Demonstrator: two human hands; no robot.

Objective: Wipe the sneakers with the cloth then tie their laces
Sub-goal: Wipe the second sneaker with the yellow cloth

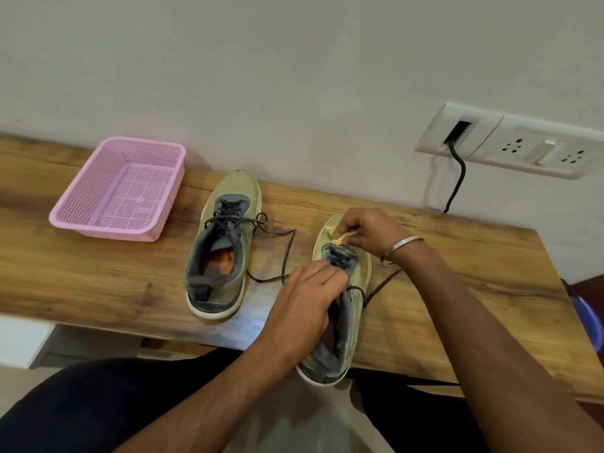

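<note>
Two olive-green sneakers with grey collars and white soles stand on the wooden table [98, 289]. The left sneaker [222, 246] stands alone, its black laces [284, 253] trailing loose to the right. My left hand [304, 299] grips the right sneaker [343, 328] at its tongue and collar. My right hand [369, 230] pinches a small yellow cloth [343, 237] against that sneaker's toe. A black lace end [382, 286] of the right sneaker lies on the table under my right forearm.
A pink perforated plastic basket [81, 220] sits at the table's back left. A wall socket panel [510, 142] with a black cable [457, 178] hangs behind the right side. My dark-trousered knees are under the table's front edge. A blue object [585, 315] shows at the right.
</note>
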